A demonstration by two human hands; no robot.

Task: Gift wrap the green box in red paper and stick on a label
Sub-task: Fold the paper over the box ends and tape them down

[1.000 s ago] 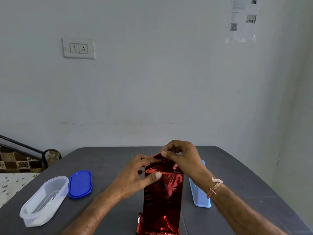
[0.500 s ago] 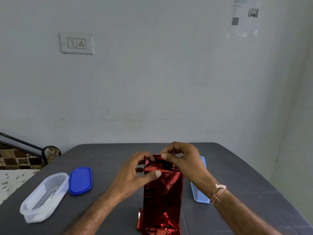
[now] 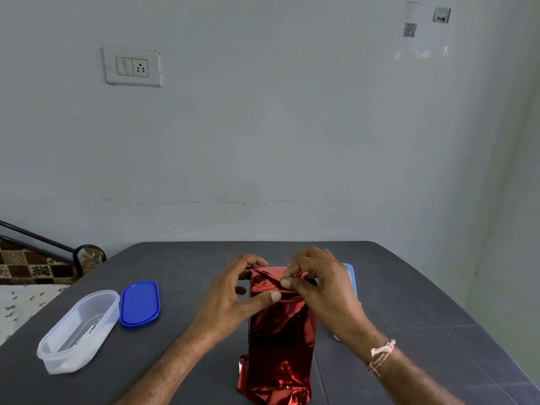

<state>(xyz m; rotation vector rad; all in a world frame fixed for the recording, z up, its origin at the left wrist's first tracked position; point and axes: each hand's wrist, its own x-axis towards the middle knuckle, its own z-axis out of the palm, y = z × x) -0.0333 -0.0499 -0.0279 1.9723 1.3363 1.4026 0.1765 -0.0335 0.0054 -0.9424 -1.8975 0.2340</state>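
Head view: I see the box (image 3: 280, 323), covered in red paper (image 3: 277, 375), at the middle of the table's (image 3: 409, 317) near edge. The left hand (image 3: 233, 296) pinches the paper's folded end, thumb pressed on top; the right hand (image 3: 321, 287) pinches the same flap. A clear tub (image 3: 76, 331) and blue lid (image 3: 139, 304) sit on the table's left side.

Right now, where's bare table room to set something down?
Bare: the table behind the hands to its far edge, and right of the light blue piece. Crowded: centre, where left hand and right hand hold the red-wrapped box; left, clear tub and blue lid.
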